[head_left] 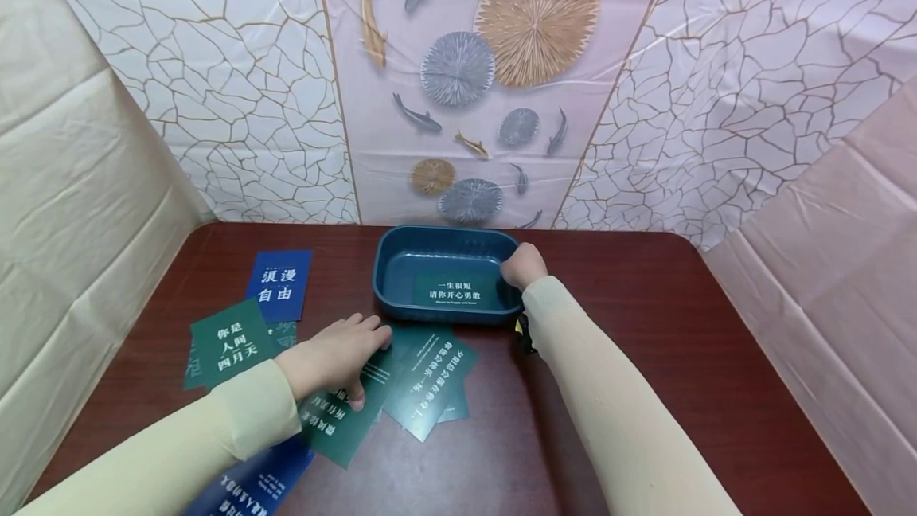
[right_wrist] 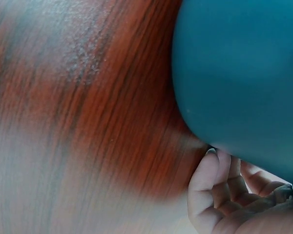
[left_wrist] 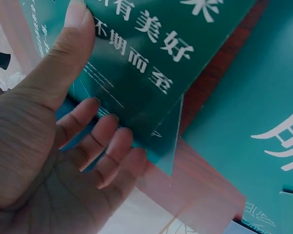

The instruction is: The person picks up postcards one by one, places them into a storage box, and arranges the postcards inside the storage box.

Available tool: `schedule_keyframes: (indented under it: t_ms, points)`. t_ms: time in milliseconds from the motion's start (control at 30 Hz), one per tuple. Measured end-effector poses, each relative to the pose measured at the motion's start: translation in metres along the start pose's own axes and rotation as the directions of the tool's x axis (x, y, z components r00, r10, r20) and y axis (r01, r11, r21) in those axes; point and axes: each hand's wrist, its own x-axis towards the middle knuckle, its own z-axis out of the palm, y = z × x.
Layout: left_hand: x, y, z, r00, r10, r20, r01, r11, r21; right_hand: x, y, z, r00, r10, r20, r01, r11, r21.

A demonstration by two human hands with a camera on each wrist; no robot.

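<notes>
My right hand (head_left: 524, 266) grips the right side of the dark teal tray (head_left: 384, 261); in the right wrist view the fingers (right_wrist: 203, 178) curl against the outer wall of the tray (right_wrist: 234, 78). Inside the tray lies a green card (head_left: 455, 290) with white writing. My left hand (head_left: 333, 355) lies over a dark green card (head_left: 337, 432) left of centre, its thumb and fingertips apart. Seen in the left wrist view, the left hand (left_wrist: 63, 141) has its thumb tip and loosely bent fingertips touching that card (left_wrist: 132, 63), which overlaps others.
More green cards (head_left: 427, 388) overlap just in front of the tray. At the left are a blue card (head_left: 281, 281) and a green card (head_left: 232, 341) lying over others. Another blue card (head_left: 261, 484) is partly under the left sleeve. Patterned cloth (head_left: 458, 142) hangs behind the table (head_left: 645, 301).
</notes>
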Motion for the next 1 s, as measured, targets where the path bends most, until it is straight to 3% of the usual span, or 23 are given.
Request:
schedule_keyframes:
  t_ms: [667,1000]
  points:
    - [-0.0014,0.0018,-0.0011,1.0,-0.022,-0.01,0.022,0.999,0.036,-0.0004,-0.0019,0.0,1.0,0.014,-0.01,-0.014,1.0,0.012]
    - [-0.0017,0.0032,-0.0001,0.999,0.007,-0.041,-0.006,1.0,0.027,0.0013,0.0001,0.0007,1.0,0.01,-0.004,-0.01,1.0,0.011]
